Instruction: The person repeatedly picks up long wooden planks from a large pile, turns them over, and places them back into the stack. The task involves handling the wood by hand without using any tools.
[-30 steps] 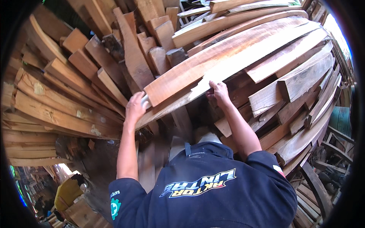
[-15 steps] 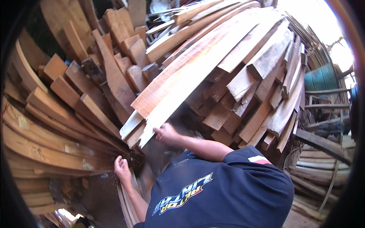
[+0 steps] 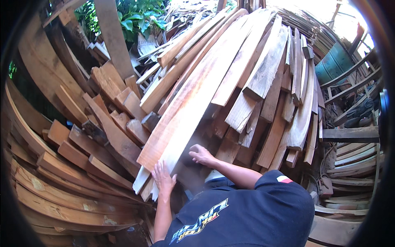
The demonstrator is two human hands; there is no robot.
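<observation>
A wide plank (image 3: 185, 111), reddish along its left side and bright pale along its right, slopes down toward me on top of a lumber stack. My left hand (image 3: 163, 177) lies flat with fingers spread on the plank's near end, close to its ragged pale tip. A little to the right, my right hand (image 3: 201, 155) hovers off the plank's right edge, fingers apart and holding nothing. Below the plank's end, a short pale board (image 3: 141, 180) with a splintered tip sticks out. What lies beneath that end is mostly hidden.
Sawn beams (image 3: 242, 113) jut toward me on the right. Boards (image 3: 66, 197) stand along the left side, with short offcuts (image 3: 131, 103) between. A green-blue drum (image 3: 334, 64) and wooden rails (image 3: 349, 134) are at the right. Green leaves (image 3: 140, 18) show at the back.
My left hand has risen from below the plank onto its near end. My right hand has let go of the pale edge and moved right. The view has shifted too.
</observation>
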